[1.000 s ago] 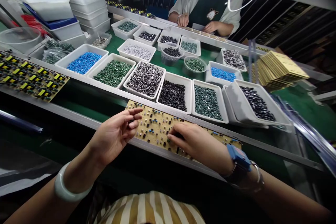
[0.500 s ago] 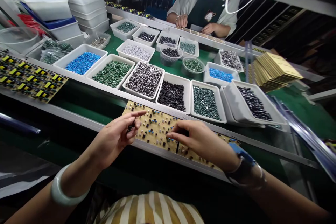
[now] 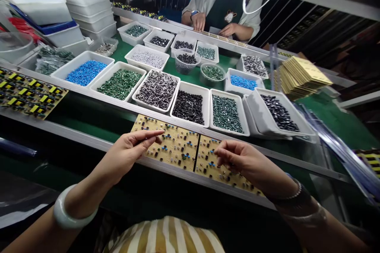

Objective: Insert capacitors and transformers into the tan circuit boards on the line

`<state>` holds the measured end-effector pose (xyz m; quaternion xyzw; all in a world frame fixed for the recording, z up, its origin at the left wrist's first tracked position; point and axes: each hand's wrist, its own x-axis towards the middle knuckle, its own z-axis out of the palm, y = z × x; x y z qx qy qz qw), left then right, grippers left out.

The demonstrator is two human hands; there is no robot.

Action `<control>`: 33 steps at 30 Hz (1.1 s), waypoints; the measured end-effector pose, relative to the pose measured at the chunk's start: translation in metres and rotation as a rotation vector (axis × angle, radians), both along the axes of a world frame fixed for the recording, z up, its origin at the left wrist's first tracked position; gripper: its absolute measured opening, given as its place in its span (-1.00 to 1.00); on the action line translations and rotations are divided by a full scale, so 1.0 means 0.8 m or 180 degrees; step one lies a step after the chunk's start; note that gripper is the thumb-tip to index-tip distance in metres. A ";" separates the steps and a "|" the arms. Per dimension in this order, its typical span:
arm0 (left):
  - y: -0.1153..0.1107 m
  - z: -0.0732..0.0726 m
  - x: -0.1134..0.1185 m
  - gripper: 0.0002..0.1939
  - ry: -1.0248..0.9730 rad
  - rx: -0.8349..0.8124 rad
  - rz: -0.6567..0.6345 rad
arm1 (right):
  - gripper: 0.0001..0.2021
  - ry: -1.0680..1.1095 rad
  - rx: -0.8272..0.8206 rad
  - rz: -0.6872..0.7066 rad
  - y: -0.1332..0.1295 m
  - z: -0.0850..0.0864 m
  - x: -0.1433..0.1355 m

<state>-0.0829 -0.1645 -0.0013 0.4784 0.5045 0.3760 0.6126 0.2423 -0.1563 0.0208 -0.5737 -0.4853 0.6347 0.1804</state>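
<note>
My left hand (image 3: 126, 152) hovers over the left part of a tan circuit board (image 3: 178, 142) dotted with small black, blue and silver parts. Its thumb presses toward the fingers, and the index finger points right; whatever it holds is hidden. Over a second tan board (image 3: 204, 154), just right of a dark gap, my right hand (image 3: 240, 158) has its thumb and fingertips together. Anything between those fingertips is too small to make out. Both boards lie between the metal rails.
Beyond the rail stand white trays of black parts (image 3: 190, 106), dark green parts (image 3: 227, 114) and silver-legged parts (image 3: 157, 89). Yellow-topped boards (image 3: 29, 95) lie at the left. A stack of tan boards (image 3: 299, 75) is at the right. A person (image 3: 224, 12) works across the line.
My right hand has moved right, from the left board to the second one. My left hand has turned, its thumb now near the index finger. The whole view has shifted slightly.
</note>
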 end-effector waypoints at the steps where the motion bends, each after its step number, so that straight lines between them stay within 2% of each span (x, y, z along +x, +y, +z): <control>1: 0.001 0.000 0.001 -0.65 0.0032 0.0054 -0.0018 | -0.43 -0.0037 0.0021 0.0002 -0.003 -0.002 0.003; 5: 0.003 -0.004 0.002 -0.74 0.0363 0.0353 -0.0019 | -0.37 -0.0164 0.0170 -0.0014 -0.011 -0.008 0.011; 10: 0.004 -0.009 -0.001 -0.81 0.0868 0.0906 -0.0335 | -0.39 -0.0264 0.0272 0.0083 -0.013 -0.008 0.014; 14: 0.004 -0.009 0.000 -0.87 0.1311 0.1044 -0.0392 | -0.45 -0.0272 0.0323 0.0128 -0.012 -0.010 0.011; 18: 0.006 -0.007 0.001 -0.91 0.1746 0.1382 -0.0579 | -0.41 -0.0286 0.0332 0.0078 -0.011 -0.009 0.009; 33: 0.009 0.004 0.009 -0.85 0.2739 0.1615 -0.1030 | -0.42 -0.0241 0.0398 0.0146 -0.015 -0.010 0.015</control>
